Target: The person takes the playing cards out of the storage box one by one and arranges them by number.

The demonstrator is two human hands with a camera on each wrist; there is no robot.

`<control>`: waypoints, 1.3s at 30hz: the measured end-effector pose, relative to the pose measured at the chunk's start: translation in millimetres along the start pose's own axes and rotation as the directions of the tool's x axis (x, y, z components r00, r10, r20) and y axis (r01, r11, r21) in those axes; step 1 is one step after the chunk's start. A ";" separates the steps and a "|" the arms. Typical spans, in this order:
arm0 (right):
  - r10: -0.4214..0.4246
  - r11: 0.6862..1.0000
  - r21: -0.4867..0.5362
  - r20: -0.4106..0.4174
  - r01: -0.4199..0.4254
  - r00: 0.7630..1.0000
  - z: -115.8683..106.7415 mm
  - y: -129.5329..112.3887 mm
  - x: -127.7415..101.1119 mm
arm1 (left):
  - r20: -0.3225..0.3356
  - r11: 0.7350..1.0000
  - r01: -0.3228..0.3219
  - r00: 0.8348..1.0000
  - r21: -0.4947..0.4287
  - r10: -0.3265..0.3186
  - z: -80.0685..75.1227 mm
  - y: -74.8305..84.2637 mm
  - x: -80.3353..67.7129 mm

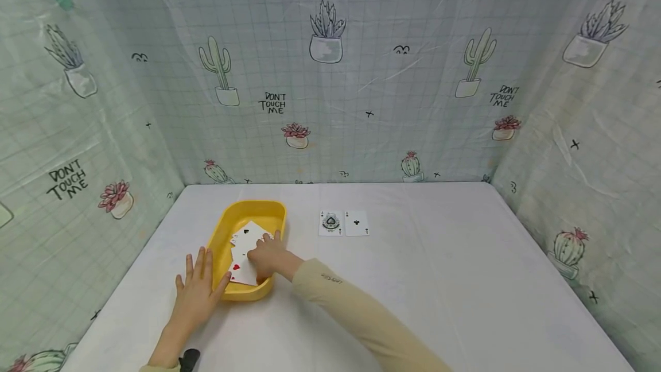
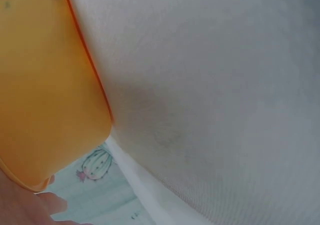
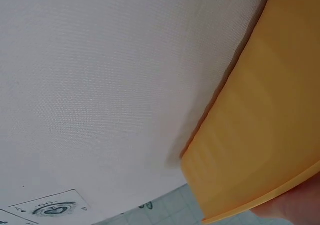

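Note:
Several loose playing cards [image 1: 245,263] lie face up and overlapping inside a yellow plastic tray [image 1: 255,205]; a red heart shows on one. My right hand [image 1: 271,257] reaches over the tray's right rim, its fingers down among the cards. Whether it pinches a card is hidden. Fingers spread, my left hand [image 1: 196,291] rests at the tray's left rim, with the thumb over the near corner. To the right of the tray, an ace of spades [image 1: 331,223] and an ace of clubs [image 1: 357,223] lie face up side by side on the table.
A white cloth covers the table [image 1: 439,280]. Curtains [image 1: 330,90] printed with cacti enclose the back and both sides. Something dark [image 1: 189,359] sits at my left wrist.

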State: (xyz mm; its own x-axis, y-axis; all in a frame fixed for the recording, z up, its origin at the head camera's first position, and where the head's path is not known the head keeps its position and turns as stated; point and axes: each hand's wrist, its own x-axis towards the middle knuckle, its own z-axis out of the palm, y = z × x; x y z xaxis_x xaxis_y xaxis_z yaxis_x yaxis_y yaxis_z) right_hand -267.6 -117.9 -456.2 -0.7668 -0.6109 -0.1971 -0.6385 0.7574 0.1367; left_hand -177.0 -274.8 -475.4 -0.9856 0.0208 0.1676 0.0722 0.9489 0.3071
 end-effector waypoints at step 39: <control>-0.151 0.982 -0.093 0.148 0.166 0.977 -9.2 -3.8 1.4 | 0.017 1.000 0.018 1.000 0.012 -0.018 0.3 0.4 1.6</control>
State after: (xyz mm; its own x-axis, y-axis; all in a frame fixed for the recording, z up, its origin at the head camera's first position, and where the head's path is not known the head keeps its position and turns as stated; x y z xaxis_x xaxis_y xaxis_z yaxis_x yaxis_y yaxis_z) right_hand -266.9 -123.8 -448.0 -0.6430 -0.6774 -0.3572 -0.7603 0.6206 0.1918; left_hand -178.6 -274.3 -475.3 -0.9892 0.0092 0.1464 0.0531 0.9527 0.2992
